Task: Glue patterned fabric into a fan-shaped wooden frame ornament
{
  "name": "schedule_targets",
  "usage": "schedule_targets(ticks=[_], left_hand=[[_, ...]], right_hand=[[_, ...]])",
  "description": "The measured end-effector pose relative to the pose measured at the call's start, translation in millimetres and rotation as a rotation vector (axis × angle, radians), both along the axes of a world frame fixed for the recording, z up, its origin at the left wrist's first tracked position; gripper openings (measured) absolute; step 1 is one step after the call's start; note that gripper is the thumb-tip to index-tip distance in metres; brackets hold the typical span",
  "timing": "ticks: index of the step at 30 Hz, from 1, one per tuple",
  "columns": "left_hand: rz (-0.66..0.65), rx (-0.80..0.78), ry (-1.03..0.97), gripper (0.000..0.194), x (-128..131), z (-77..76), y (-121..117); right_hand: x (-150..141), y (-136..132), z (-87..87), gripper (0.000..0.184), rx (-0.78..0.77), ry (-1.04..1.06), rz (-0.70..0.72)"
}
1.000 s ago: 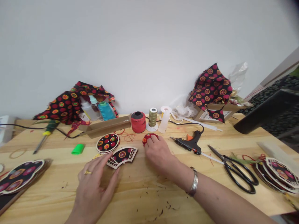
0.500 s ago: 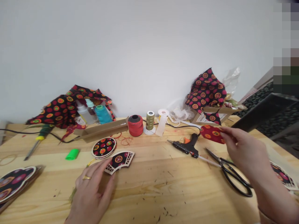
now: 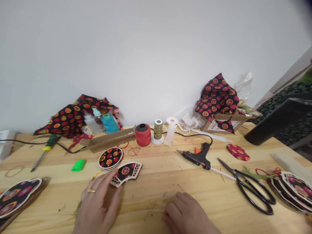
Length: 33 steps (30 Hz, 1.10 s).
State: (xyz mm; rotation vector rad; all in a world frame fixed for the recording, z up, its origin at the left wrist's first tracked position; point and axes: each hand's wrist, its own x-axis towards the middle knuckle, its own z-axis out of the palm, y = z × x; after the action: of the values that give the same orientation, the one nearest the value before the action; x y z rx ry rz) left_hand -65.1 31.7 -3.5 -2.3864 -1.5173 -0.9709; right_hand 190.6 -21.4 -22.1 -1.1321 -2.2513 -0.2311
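Observation:
My left hand (image 3: 98, 198) holds a small fan-shaped wooden ornament (image 3: 126, 173), its pale cut-out frame backed with black patterned fabric. The thumb sits below the ornament and the fingers reach over its left end. Low on the table near the middle, my right hand (image 3: 186, 213) rests with its fingers curled under; the inside of that hand is hidden. A red patterned fabric piece (image 3: 238, 152) lies flat at the right, apart from both hands. Just beyond my left hand is a round fabric-covered ornament (image 3: 110, 158).
A black hot glue gun (image 3: 198, 157) and black-handled scissors (image 3: 253, 188) lie at right, beside stacked ornaments (image 3: 296, 188). Thread spools (image 3: 143, 134), a cardboard box (image 3: 225, 122) and draped fabric (image 3: 69, 117) line the wall. At left are a screwdriver (image 3: 44, 152) and a green cap (image 3: 78, 165).
My right hand has let go of the red fabric piece, which now lies on the table, and has moved left to the lower middle over the dark scraps. My left hand keeps its hold.

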Motion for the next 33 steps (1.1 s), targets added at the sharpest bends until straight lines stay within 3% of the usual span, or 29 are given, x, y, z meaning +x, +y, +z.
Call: schedule_targets(ticks=[3, 6, 9, 12, 16, 20, 26, 33], left_hand=[[0.006, 0.014, -0.010, 0.040, -0.3, -1.8, 0.1], [0.013, 0.013, -0.025, 0.040, -1.1, -3.4, 0.4], [0.008, 0.013, -0.018, 0.039, -2.5, -3.5, 0.3], [0.009, 0.033, -0.010, 0.037, -3.5, -2.7, 0.4], [0.004, 0.069, 0.024, 0.035, -5.4, -2.5, 1.1], [-0.007, 0.116, 0.084, 0.035, -9.9, -6.2, 3.4], [-0.008, 0.142, 0.123, 0.033, -13.2, -9.7, 8.3], [-0.005, 0.144, 0.117, 0.032, -10.4, -5.7, 7.2]], right_hand=[[15.5, 10.0, 29.2, 0.026, -0.063, 0.028, 0.050], [29.3, 33.9, 79.9, 0.026, -0.187, 0.097, -0.059], [34.3, 73.5, 127.5, 0.020, -0.051, 0.074, -0.195], [28.6, 118.6, 152.0, 0.028, -0.029, -0.057, -0.250], [12.6, 164.8, 152.5, 0.035, -0.187, -0.195, -0.275], [1.0, 185.6, 144.5, 0.030, -0.243, -0.227, -0.267], [-1.0, 190.1, 146.2, 0.022, -0.269, -0.203, -0.278], [8.4, 186.0, 169.8, 0.022, -0.234, -0.097, -0.264]])
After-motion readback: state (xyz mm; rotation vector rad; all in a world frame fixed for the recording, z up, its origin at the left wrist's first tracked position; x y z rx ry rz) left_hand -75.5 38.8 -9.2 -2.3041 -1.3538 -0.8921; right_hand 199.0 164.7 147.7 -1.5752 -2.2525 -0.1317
